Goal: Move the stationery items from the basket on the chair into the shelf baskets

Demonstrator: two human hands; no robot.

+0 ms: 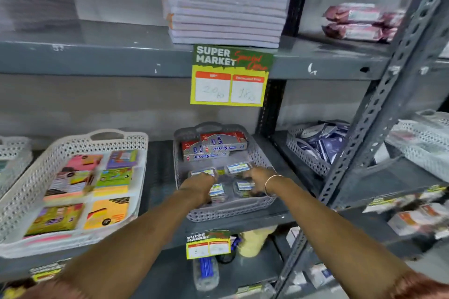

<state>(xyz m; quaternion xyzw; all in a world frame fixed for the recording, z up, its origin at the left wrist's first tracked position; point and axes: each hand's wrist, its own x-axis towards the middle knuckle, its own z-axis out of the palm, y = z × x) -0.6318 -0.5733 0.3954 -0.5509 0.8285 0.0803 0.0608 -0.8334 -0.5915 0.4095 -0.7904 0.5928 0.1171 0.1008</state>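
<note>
A grey perforated shelf basket point(262, 156) stands on the middle shelf. At its back lie red and silver stick boxes point(213, 145). Several small clear plastic boxes with white and blue labels point(239, 168) fill its front. My left hand point(200, 183) reaches into the basket's front left, its fingers on one small clear box point(202, 173). My right hand point(258, 178), with a thin bangle at the wrist, is in the front right, its fingers over another small box point(245, 185). Blur hides whether either hand grips. The chair and its basket are out of view.
A white basket point(73, 143) of colourful sticky-note pads sits to the left. A grey basket point(306, 155) of dark blue packets sits to the right, behind a slotted metal upright point(369, 114). A price sign point(230, 75) hangs from the upper shelf edge, under stacked paper reams point(226, 2).
</note>
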